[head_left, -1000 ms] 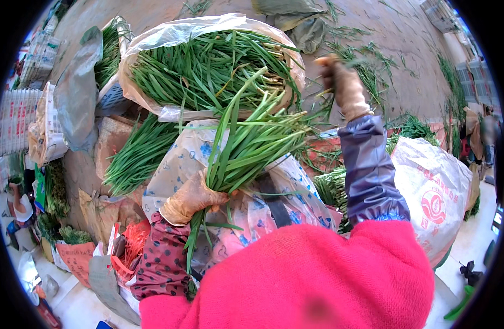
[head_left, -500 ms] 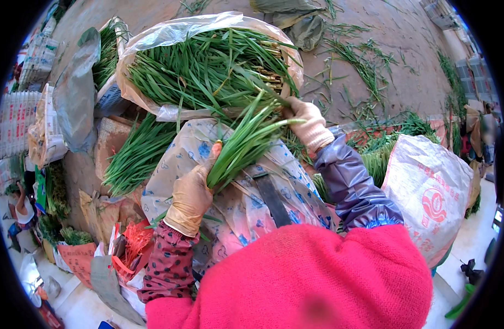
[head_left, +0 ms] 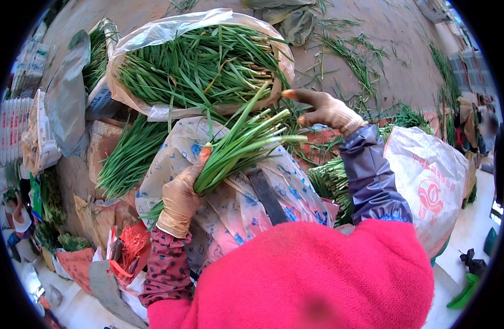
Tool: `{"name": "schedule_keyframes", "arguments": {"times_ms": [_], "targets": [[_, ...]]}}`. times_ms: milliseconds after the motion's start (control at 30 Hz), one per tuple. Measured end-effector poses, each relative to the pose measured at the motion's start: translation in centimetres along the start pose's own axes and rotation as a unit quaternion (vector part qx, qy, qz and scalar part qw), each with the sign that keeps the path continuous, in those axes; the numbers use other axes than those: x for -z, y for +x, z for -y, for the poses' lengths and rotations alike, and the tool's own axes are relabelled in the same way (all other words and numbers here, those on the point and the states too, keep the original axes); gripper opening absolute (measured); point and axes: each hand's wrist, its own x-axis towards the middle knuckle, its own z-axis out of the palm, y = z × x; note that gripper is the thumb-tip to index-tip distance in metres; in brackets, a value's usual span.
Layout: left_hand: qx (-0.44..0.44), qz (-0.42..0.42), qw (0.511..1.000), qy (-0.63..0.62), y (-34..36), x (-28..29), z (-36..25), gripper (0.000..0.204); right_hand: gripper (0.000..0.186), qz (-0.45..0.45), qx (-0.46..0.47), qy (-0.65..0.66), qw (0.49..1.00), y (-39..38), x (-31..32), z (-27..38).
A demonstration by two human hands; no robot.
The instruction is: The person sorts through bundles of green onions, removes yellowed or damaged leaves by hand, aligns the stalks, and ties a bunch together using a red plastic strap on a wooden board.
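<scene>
My left hand (head_left: 180,198), in a tan glove, is closed round a bunch of garlic chives (head_left: 230,151) over my lap. The pale stem ends fan out to the right; some leaf ends poke out below the hand. To the right, beyond those stem ends, my gloved right hand (head_left: 327,111) has its thumb and forefinger spread, with nothing between them; the fingertips are stained brown. Just beyond both hands stands a plastic-lined container (head_left: 125,49) heaped with garlic chives (head_left: 197,66). A patterned plastic apron (head_left: 235,205) with a dark strap covers my lap.
More chives (head_left: 132,156) lie left of my lap, and a stack of them (head_left: 337,186) sits beside my right forearm. A white woven sack (head_left: 424,170) is at the right. Red plastic ties (head_left: 134,241) lie lower left. Loose leaves (head_left: 359,66) litter the floor.
My right hand has drawn away from the stem ends to the right and opened. My left hand keeps its hold on the bunch, whose stems now splay apart. The view has shifted slightly.
</scene>
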Motion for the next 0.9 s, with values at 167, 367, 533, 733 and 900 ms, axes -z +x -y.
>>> {"name": "schedule_keyframes", "arguments": {"times_ms": [167,367,533,733,900], "targets": [[0.039,0.010,0.993,-0.111,-0.2,-0.4,0.9,0.074,0.050,0.055,0.008,-0.016,0.998,4.6,-5.1,1.6],[0.025,-0.042,0.987,-0.152,-0.1,-0.9,0.5,0.076,0.025,-0.192,-0.003,0.180,0.965,6.6,-2.9,-0.7],[0.019,-0.015,0.997,0.068,-0.3,0.3,-0.5,0.086,0.027,-0.066,0.059,-0.012,0.996,4.3,-1.3,4.0],[-0.030,-0.018,0.979,0.199,0.8,0.4,-1.5,0.089,0.043,0.017,0.002,-0.335,0.942,3.4,-6.9,7.8],[-0.050,-0.001,0.964,0.263,0.7,0.5,-1.5,0.092,0.023,0.041,-0.146,-0.445,0.883,6.3,-8.9,2.9]]}}
